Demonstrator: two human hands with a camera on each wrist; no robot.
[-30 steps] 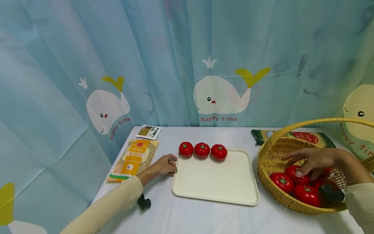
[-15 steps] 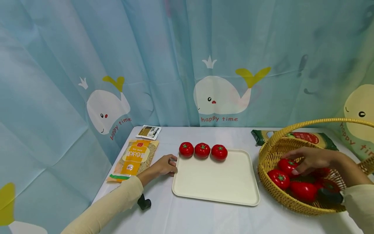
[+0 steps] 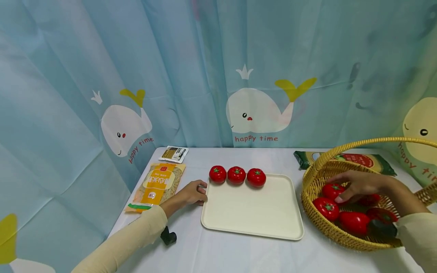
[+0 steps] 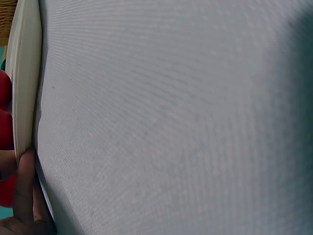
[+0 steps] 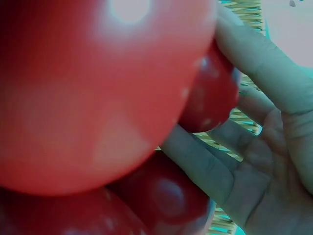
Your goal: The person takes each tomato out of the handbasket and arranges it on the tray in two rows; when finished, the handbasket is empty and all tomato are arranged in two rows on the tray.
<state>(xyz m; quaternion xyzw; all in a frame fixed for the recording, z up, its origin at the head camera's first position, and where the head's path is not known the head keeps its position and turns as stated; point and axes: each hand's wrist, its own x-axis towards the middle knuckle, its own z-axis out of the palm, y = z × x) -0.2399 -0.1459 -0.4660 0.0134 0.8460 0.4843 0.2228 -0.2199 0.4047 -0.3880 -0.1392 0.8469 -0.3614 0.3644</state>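
Note:
My left hand [image 3: 192, 193] pinches the left edge of a cream rectangular tray [image 3: 252, 212]; in the left wrist view the thumb and a finger [image 4: 24, 181] lie on either side of its rim. Three red tomatoes, one of them the right-hand tomato [image 3: 256, 178], sit in a row along the tray's far edge. Inside the wicker basket [image 3: 315, 222], my right hand [image 3: 365, 185] holds a tomato [image 3: 332, 190] between thumb and fingers. That tomato [image 5: 210, 95] is partly hidden behind a nearer one in the right wrist view. Several other tomatoes, including a front one [image 3: 355, 223], lie below the hand.
The basket's tall handle [image 3: 372, 141] arches over the right side. Behind it lies a green package [image 3: 379, 163]. To the left are a yellow food bag [image 3: 157, 185] and a small packet [image 3: 174, 154]. A whale-print curtain [image 3: 205, 76] hangs behind the white table [image 3: 177, 261].
My right hand has shifted left and slightly away inside the basket, with the tomato moving along. Other tomatoes in the basket have shifted a little. The left hand and tray stay put.

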